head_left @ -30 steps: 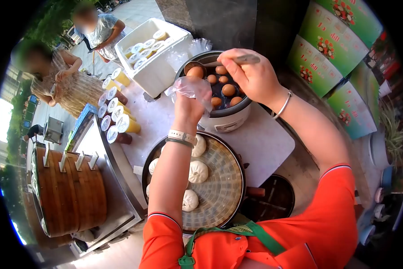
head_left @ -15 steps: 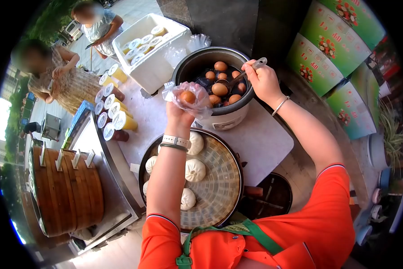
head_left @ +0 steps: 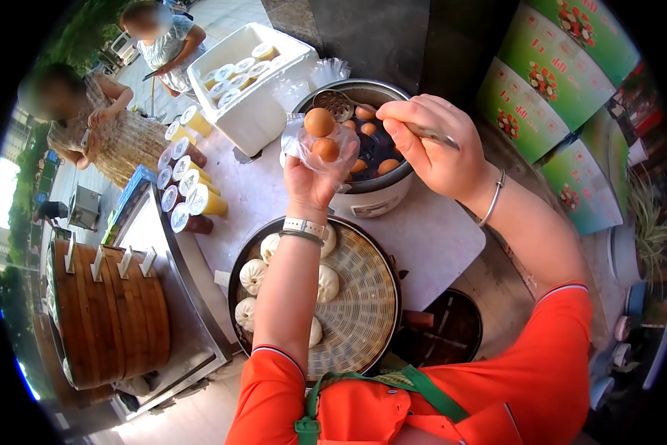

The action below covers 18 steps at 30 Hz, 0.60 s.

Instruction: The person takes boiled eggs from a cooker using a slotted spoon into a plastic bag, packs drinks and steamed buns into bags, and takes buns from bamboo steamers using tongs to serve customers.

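Note:
My left hand [head_left: 309, 185] holds up a clear plastic bag [head_left: 343, 157] beside the pot. One brown egg [head_left: 324, 150] rests in the bag, and a second brown egg [head_left: 319, 122] is at its mouth. My right hand [head_left: 446, 144] grips the handle of a slotted ladle [head_left: 333, 105], whose perforated head is raised over the pot's far left side, just behind the upper egg. Several more eggs sit in dark liquid inside the pot [head_left: 387, 194].
Below my left forearm is a round woven tray [head_left: 359, 297] of white buns [head_left: 252, 276]. Sealed drink cups [head_left: 203, 200] stand at left, near a white foam box [head_left: 255, 122] of more cups. A wooden steamer [head_left: 111, 319] is at lower left. Two people stand beyond the counter.
The ladle has come up out of the pot, and a second egg is now at the bag's mouth. My left hand has shifted slightly right; my right hand has moved nearer.

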Available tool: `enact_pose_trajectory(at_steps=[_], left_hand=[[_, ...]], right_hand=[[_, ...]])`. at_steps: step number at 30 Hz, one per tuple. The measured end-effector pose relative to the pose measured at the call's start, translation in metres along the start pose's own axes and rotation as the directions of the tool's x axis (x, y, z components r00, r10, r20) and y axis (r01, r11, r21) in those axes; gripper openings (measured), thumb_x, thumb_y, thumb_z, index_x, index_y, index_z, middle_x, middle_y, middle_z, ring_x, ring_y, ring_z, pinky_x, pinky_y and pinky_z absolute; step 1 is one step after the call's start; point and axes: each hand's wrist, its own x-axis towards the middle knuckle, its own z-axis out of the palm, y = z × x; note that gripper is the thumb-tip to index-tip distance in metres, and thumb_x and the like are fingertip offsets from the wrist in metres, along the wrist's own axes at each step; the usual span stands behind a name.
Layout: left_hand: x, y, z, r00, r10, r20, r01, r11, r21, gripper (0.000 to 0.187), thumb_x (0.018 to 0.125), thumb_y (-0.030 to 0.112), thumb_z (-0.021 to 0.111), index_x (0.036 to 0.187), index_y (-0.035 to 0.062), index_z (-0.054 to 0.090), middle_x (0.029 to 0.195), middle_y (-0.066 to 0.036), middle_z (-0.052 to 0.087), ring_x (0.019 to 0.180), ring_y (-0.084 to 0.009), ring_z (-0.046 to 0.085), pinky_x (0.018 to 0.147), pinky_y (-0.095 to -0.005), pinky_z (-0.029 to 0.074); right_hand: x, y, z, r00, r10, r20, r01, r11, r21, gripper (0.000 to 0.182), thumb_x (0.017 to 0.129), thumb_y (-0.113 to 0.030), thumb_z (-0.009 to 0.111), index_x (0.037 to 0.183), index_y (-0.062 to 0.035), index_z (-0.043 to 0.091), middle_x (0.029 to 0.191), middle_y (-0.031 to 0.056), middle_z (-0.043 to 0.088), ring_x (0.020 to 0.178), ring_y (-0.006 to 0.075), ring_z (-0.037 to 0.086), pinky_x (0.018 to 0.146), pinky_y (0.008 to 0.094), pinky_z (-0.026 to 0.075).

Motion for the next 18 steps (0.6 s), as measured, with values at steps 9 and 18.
enact_pose_trajectory(at_steps=[9,18], left_hand=[[-0.021,0.019,-0.018,0.998,-0.055,-0.017,0.052,0.986,-0.16,0.047,0.088,0.037,0.045,0.118,-0.0001,0.046,0.117,-0.019,0.048,0.111,-0.0403,0.045,0.084,-0.0521,0.049],[-0.029,0.022,-0.017,0.998,0.047,-0.034,-0.05,0.995,-0.086,0.044,0.09,0.036,0.042,0.115,0.001,0.047,0.114,-0.019,0.051,0.107,-0.0388,0.048,0.089,-0.0556,0.043]], right_hand=[[-0.042,0.091,0.047,0.95,-0.117,0.291,0.171,0.971,-0.168,0.015,0.075,-0.011,0.062,0.089,-0.0081,0.056,0.072,0.0047,0.052,0.071,0.023,0.053,0.062,0.0329,0.046],[-0.059,0.104,0.08,0.935,0.112,0.336,-0.042,0.977,-0.208,0.01,0.083,-0.019,0.053,0.082,-0.0096,0.056,0.077,0.0054,0.058,0.077,0.0238,0.057,0.067,0.0339,0.046]])
